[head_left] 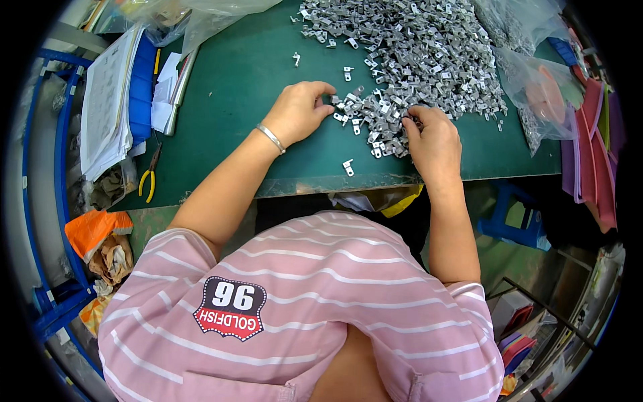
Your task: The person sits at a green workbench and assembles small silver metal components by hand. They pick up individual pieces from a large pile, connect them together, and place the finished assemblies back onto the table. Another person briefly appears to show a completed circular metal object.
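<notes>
A heap of small silvery metal brackets (pixel 429 53), each bent with a hole in it, spreads over the green table (pixel 234 74). My left hand (pixel 301 110) rests at the left edge of the heap's near part. Its thumb and forefinger are apart, with brackets close to their tips and nothing visibly held. Within the near right part of the heap is my right hand (pixel 434 141), its thumb and fingers bent toward each other. Whatever lies between those fingertips is mostly hidden. One loose bracket (pixel 348 167) lies near the table's front edge, and another (pixel 347 74) sits beyond my left hand.
Yellow-handled pliers (pixel 149 175) lie at the table's left, near a blue tray (pixel 140 87) and stacked papers (pixel 107 100). Clear plastic bags (pixel 546 94) with metal parts stand at the right. Below the table is a blue stool (pixel 509 218). Blue shelving (pixel 60 167) flanks the left.
</notes>
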The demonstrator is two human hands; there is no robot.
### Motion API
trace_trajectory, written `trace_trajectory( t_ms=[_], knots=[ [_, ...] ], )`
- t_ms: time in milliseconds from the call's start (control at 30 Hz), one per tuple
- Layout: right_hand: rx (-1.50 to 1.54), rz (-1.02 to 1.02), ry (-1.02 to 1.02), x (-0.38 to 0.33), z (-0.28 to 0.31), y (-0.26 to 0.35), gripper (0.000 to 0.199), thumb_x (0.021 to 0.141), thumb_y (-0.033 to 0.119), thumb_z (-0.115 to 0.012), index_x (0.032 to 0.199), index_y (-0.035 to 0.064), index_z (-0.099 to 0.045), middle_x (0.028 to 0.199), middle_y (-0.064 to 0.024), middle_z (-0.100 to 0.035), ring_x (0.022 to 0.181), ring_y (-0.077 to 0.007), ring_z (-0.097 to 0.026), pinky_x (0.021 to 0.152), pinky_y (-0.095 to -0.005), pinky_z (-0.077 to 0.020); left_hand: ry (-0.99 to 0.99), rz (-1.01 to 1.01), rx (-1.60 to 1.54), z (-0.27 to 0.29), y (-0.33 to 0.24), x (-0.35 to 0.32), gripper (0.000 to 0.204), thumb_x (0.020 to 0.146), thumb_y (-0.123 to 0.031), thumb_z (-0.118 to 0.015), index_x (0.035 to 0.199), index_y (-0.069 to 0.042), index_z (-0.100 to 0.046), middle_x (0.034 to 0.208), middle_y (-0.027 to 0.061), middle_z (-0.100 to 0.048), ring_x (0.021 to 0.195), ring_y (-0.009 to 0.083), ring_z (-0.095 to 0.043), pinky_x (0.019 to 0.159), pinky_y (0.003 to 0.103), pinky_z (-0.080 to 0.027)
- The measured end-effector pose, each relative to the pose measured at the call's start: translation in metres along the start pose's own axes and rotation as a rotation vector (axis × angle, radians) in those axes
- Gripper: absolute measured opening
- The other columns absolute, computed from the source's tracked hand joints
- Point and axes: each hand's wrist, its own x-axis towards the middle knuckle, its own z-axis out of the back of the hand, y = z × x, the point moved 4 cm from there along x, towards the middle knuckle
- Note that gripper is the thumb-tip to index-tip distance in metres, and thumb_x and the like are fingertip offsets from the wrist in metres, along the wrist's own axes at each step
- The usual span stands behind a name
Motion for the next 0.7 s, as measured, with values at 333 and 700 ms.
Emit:
trace_trajectory(
  t_ms=[333, 700],
  knots=[
    [0.833, -0.169, 0.074, 0.008, 0.004, -0.018, 0.015, 0.075, 0.007, -0.068, 0.086, -0.0025, -0.065, 0.067, -0.0011, -0.057, 0.069, -0.0107, -0.055, 0.053, -0.0232, -0.0429, 0.012, 0.246, -0.709, 0.005, 0.019, -0.012, 0.014, 0.078, -0.005, -0.062, 0.09, 0.0, -0.06, 0.078, 0.0077, -0.056, 0.063, 0.015, -0.051, 0.045, 0.023, -0.038],
    [0.335, 0.272, 0.225, 0.064, -0.025, 0.051, 0.017, 0.078, 0.018, -0.066, 0.082, 0.0019, -0.067, 0.074, -0.0154, -0.065, 0.067, -0.029, -0.064, 0.062, -0.0385, -0.0493, -0.354, 0.091, -0.149, 0.055, 0.054, 0.037, 0.024, 0.08, -0.027, -0.068, 0.081, -0.003, -0.061, 0.068, 0.0048, -0.06, 0.057, 0.015, -0.054, 0.052, 0.026, -0.045]
  ],
)
